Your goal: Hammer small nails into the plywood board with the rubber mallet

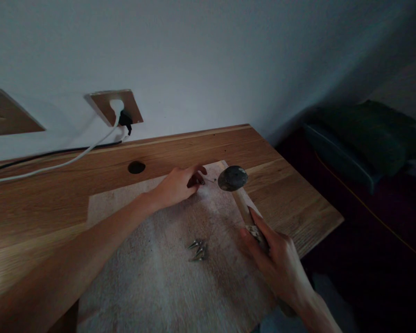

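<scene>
My left hand [180, 185] is over the far part of a pale wooden board [142, 277], its fingers curled in toward the thumb. Something small and dark shows at the fingertips, too unclear to name. Just right of them, a small dark fastener head [215, 180] with a thin line beside it shows on the board. My right hand [280, 261] is wrapped round the handle of a mallet [233, 178]. The mallet's dark round head is raised above the board's far right corner, close to that fastener. Several metal screws [198, 250] lie in a loose pile nearer me.
The board rests on a wooden desk [291, 194] with a round cable hole [136, 167]. Behind it, a wall socket [119, 107] holds a white plug and a black plug, whose cables run left. Dark green cushions [360, 143] lie beyond the desk's right edge.
</scene>
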Demonstrator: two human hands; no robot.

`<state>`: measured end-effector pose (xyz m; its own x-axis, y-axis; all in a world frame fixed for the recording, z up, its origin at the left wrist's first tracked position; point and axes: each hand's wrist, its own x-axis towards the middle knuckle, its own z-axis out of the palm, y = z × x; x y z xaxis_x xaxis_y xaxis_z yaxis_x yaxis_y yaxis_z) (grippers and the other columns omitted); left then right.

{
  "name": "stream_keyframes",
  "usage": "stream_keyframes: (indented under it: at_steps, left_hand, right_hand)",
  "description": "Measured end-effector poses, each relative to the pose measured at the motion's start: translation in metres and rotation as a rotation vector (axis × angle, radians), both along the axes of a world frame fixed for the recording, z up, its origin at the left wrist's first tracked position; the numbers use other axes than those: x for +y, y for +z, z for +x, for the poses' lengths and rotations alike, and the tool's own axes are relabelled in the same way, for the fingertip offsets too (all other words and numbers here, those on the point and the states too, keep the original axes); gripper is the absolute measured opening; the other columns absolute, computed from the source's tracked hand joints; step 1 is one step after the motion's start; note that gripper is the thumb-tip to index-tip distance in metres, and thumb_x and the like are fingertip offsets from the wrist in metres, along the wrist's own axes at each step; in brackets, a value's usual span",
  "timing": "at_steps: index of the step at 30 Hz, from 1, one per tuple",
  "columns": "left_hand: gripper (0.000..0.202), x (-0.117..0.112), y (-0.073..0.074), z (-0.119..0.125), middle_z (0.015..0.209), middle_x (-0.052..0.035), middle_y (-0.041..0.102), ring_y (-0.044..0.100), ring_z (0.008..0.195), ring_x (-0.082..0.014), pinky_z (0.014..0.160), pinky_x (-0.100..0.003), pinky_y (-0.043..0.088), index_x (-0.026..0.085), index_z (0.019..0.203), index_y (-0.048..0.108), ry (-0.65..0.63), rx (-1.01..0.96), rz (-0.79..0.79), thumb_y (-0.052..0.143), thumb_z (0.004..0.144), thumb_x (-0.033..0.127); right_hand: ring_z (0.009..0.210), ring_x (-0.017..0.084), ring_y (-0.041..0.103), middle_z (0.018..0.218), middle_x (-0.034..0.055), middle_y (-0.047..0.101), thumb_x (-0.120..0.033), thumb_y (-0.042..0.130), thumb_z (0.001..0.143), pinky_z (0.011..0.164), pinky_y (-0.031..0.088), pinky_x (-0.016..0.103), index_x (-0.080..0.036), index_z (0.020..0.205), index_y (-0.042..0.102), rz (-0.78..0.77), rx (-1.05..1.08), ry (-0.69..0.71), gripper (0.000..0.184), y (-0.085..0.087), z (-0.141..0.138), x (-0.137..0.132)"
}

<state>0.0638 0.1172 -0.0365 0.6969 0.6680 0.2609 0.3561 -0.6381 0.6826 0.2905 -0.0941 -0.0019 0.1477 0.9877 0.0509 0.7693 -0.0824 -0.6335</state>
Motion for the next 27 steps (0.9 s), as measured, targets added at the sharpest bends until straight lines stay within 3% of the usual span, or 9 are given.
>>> stream_keyframes:
  at_steps: [3, 6, 13, 19, 22, 27]
  left_hand:
    - [0.039, 0.002, -0.003, 0.0, 0.099, -0.0016, 0.079, 0.072, 0.078, -0.0148, 0.078, -0.029, 0.056, 0.021, 0.122, 0.062, -0.007, -0.022, -0.029, 0.069, 0.086, 0.008]
    - [0.035, 0.002, -0.003, 0.0, 0.099, -0.0014, 0.078, 0.071, 0.078, -0.0146, 0.076, -0.028, 0.055, 0.022, 0.119, 0.063, 0.003, -0.046, -0.021, 0.074, 0.087, 0.013]
    - [0.039, 0.002, -0.003, 0.0, 0.091, 0.0004, 0.078, 0.073, 0.078, -0.0147, 0.077, -0.026, 0.055, 0.02, 0.119, 0.065, 0.005, -0.09, -0.02, 0.072, 0.085, 0.004]
    - [0.035, 0.002, -0.004, -0.001, 0.089, -0.0004, 0.078, 0.073, 0.076, -0.0147, 0.074, -0.026, 0.055, 0.018, 0.118, 0.065, -0.018, -0.14, -0.026, 0.072, 0.085, 0.008]
    - [0.045, 0.002, -0.004, -0.002, 0.086, 0.0013, 0.077, 0.071, 0.074, -0.0139, 0.073, -0.026, 0.054, 0.019, 0.121, 0.065, -0.03, -0.154, -0.045, 0.066, 0.08, 0.002]
    - [0.047, 0.002, -0.003, -0.003, 0.089, 0.0005, 0.078, 0.071, 0.074, -0.0141, 0.074, -0.027, 0.054, 0.02, 0.124, 0.067, -0.033, -0.163, -0.078, 0.066, 0.08, 0.005]
  right_hand:
    - [0.049, 0.021, 0.071, 0.061, 0.0023, 0.075, -0.051, 0.052, 0.108, 0.067, 0.066, 0.035, -0.006, 0.15, 0.063, -0.007, 0.014, 0.022, 0.063, 0.007, -0.005, 0.004]
    - [0.039, 0.018, 0.062, 0.054, -0.0021, 0.067, -0.052, 0.052, 0.108, 0.058, 0.063, 0.034, -0.01, 0.151, 0.063, -0.016, 0.033, 0.052, 0.061, 0.01, -0.011, 0.009]
    - [0.048, 0.021, 0.069, 0.062, 0.0028, 0.073, -0.049, 0.051, 0.108, 0.062, 0.064, 0.036, -0.006, 0.15, 0.064, -0.021, -0.019, 0.092, 0.061, 0.008, -0.019, 0.017]
    - [0.08, 0.028, 0.084, 0.1, 0.0164, 0.086, -0.043, 0.053, 0.107, 0.071, 0.068, 0.037, -0.007, 0.146, 0.067, 0.047, -0.019, 0.093, 0.055, 0.009, -0.024, 0.016]
    - [0.086, 0.031, 0.085, 0.107, 0.0174, 0.086, -0.042, 0.053, 0.106, 0.074, 0.069, 0.039, -0.008, 0.148, 0.066, 0.022, -0.025, 0.103, 0.055, 0.008, -0.026, 0.014]
    - [0.09, 0.032, 0.085, 0.106, 0.0155, 0.087, -0.04, 0.054, 0.106, 0.071, 0.069, 0.037, -0.013, 0.151, 0.064, 0.03, -0.028, 0.094, 0.054, 0.004, -0.028, 0.014]
